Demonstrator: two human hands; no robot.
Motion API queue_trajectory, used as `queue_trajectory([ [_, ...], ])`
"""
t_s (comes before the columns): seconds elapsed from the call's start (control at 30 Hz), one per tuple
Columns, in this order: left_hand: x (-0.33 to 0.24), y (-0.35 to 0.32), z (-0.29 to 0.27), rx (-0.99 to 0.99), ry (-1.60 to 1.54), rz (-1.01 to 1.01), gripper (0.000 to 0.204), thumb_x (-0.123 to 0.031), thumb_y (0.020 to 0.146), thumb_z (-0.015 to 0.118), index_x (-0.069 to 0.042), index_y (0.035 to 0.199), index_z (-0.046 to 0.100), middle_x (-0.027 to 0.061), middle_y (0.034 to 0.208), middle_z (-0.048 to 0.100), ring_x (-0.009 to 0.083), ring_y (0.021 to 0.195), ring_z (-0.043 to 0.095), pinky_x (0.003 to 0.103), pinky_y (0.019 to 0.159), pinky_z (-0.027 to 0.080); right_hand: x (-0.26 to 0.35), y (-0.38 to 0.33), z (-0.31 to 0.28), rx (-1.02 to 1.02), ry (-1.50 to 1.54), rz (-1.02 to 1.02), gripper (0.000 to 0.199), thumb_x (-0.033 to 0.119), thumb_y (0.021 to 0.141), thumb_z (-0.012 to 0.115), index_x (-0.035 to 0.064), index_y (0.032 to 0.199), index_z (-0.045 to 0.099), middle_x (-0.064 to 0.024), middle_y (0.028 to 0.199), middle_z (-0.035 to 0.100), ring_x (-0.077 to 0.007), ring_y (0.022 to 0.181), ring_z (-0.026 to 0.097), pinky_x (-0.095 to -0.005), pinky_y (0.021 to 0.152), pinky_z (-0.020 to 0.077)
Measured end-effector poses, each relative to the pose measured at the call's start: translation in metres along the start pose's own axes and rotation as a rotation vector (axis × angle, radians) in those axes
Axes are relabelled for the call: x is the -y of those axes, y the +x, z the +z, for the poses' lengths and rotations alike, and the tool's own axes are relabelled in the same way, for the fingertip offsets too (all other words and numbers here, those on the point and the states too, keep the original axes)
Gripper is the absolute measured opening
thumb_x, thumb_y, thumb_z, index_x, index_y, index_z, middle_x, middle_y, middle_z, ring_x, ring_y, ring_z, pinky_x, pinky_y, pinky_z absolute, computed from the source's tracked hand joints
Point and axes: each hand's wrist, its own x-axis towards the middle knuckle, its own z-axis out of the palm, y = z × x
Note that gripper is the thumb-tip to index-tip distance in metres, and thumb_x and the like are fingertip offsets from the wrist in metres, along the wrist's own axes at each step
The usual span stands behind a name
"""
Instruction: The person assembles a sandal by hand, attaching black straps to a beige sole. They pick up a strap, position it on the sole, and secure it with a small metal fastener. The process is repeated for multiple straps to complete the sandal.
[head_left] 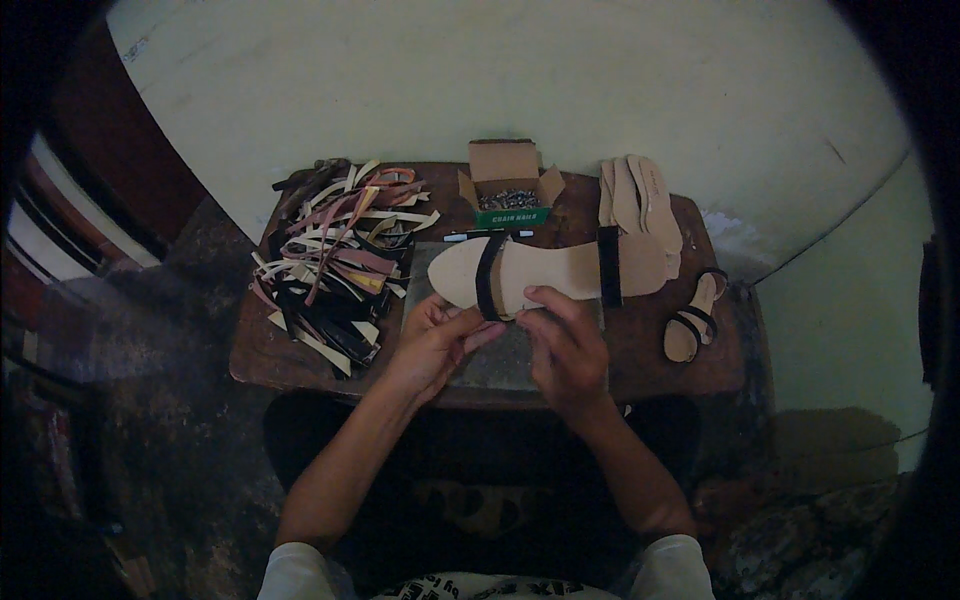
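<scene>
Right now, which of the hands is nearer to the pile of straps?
Left. The left hand is right of the strap pile, holding the sandal; the right hand is farther right, at its near edge.

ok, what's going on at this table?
A person has a tan sole with two black straps in their hands: left hand gripping near the left strap's near end, right hand with fingers at the sole's near edge. On the table: loose strips left, an open box behind, more soles and a strapped sandal right.
</scene>
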Motion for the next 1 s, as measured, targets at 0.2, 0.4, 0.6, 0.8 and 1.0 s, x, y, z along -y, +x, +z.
queue_trajectory([
  [0.2,0.002,-0.001,-0.001,-0.044,0.095,0.040,0.038,0.000,0.090,0.061,0.000,0.126,0.049,0.0113,0.116,0.065,0.0209,0.105,0.065,0.036,0.093,0.054,0.001,0.002,-0.001,0.008,-0.058,-0.023,0.038,-0.011,0.064,0.067,0.0042,0.098,0.064,-0.0131,0.114,0.063,-0.0320,0.098,0.064,-0.0379,0.078,0.0532],
  [0.4,0.003,0.000,-0.005,-0.139,0.321,0.191,0.033,-0.003,0.089,0.066,0.000,0.120,0.055,0.0090,0.107,0.068,0.0156,0.095,0.066,0.031,0.082,0.054,0.007,0.002,-0.001,0.022,0.048,0.135,0.032,-0.010,0.069,0.069,0.0074,0.096,0.067,-0.0122,0.105,0.065,-0.0284,0.094,0.066,-0.0362,0.076,0.0534],
  [0.6,0.002,-0.005,0.005,-0.206,0.439,0.174,0.036,-0.006,0.086,0.069,0.000,0.119,0.057,0.0087,0.107,0.068,0.0154,0.094,0.065,0.030,0.080,0.052,0.010,0.003,0.001,0.014,0.140,0.248,0.025,-0.008,0.077,0.069,0.0057,0.098,0.068,-0.0115,0.093,0.069,-0.0269,0.083,0.069,-0.0340,0.074,0.0551],
  [0.8,0.004,-0.003,-0.001,-0.154,0.372,0.074,0.038,-0.005,0.087,0.067,0.000,0.122,0.054,0.0104,0.113,0.065,0.0197,0.101,0.064,0.035,0.085,0.053,0.008,0.000,0.002,0.025,0.160,0.179,0.029,-0.012,0.076,0.065,0.0046,0.100,0.066,-0.0131,0.096,0.070,-0.0281,0.088,0.069,-0.0350,0.076,0.0559],
  [1.0,0.008,0.000,-0.005,-0.114,0.130,0.037,0.036,-0.003,0.088,0.064,-0.001,0.123,0.054,0.0101,0.114,0.064,0.0196,0.102,0.064,0.035,0.086,0.053,0.008,0.000,0.001,0.076,0.215,0.208,0.033,-0.014,0.073,0.063,0.0043,0.101,0.066,-0.0135,0.100,0.068,-0.0283,0.090,0.068,-0.0358,0.076,0.0557],
])
